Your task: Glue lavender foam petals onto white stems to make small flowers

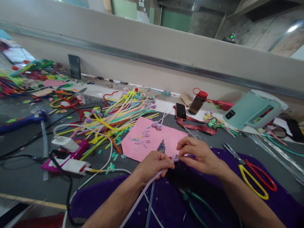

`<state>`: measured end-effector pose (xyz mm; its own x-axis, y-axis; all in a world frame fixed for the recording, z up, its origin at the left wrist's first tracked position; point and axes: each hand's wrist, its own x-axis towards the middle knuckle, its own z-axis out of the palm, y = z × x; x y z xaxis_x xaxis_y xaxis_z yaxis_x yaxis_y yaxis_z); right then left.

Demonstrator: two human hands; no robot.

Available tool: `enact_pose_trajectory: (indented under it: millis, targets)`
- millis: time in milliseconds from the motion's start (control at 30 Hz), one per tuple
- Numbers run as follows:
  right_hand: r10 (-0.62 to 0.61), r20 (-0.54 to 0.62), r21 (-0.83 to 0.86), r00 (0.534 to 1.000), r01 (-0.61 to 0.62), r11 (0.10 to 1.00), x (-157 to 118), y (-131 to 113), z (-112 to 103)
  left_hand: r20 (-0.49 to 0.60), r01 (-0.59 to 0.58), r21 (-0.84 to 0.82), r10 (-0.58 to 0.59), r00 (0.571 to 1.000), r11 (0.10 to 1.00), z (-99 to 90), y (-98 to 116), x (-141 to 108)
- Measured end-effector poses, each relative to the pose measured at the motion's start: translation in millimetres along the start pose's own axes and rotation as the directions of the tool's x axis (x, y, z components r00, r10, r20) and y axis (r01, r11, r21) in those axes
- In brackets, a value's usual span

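My left hand (154, 166) pinches a pale lilac pipe cleaner (140, 198), whose long tail runs down toward the bottom edge. Beside its fingertips is a small fuzzy lilac flower (175, 157). Thumb and fingers of my right hand (201, 155) close on the flower's right side. Behind my left hand a glue gun nozzle (161, 146) points up, and a glue stick (150, 202) shows below; the gun's body is hidden, so whether I hold it I cannot tell. Under the nozzle lies a pink sheet (133, 150) with small cut pieces and lilac flowers (156, 125).
Red-and-yellow scissors (253, 177) and green-handled pliers (199, 202) lie on purple cloth (99, 202). Leftward are a magenta power strip (68, 158) with cords and a pile of pipe cleaners (121, 114). Toward the wall stand a phone (180, 111), a bottle (198, 103) and a mint-coloured appliance (251, 109).
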<state>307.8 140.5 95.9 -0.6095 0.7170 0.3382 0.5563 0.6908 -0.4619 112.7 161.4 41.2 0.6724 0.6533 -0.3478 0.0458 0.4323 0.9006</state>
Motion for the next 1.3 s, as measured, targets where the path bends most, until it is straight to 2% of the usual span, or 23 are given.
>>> enact_pose_trajectory:
  millis: [267, 600, 1167, 1300]
  targets:
    - [0.038, 0.011, -0.006, 0.999, -0.038, 0.999, -2, 0, 4, 0.005, -0.028, 0.037, 0.028, 1.0, 0.999, -0.5, -4, 1]
    - [0.012, -0.026, 0.041, 1.0, -0.011, 0.999, -1, 4, 9, 0.036, -0.001, -0.041, 0.002, 0.999, 0.999, -0.7, 1, -1]
    - [0.015, -0.212, 0.108, 0.977, 0.008, 0.994, -1, 2, 16, 0.027, 0.06, -0.093, -0.057, 0.998, 0.994, -3.6, 4, -3]
    - [0.013, -0.207, 0.114, 0.978, 0.011, 0.993, -1, 1, 17, 0.045, 0.049, -0.095, -0.044, 0.998, 0.994, -3.5, 4, -4]
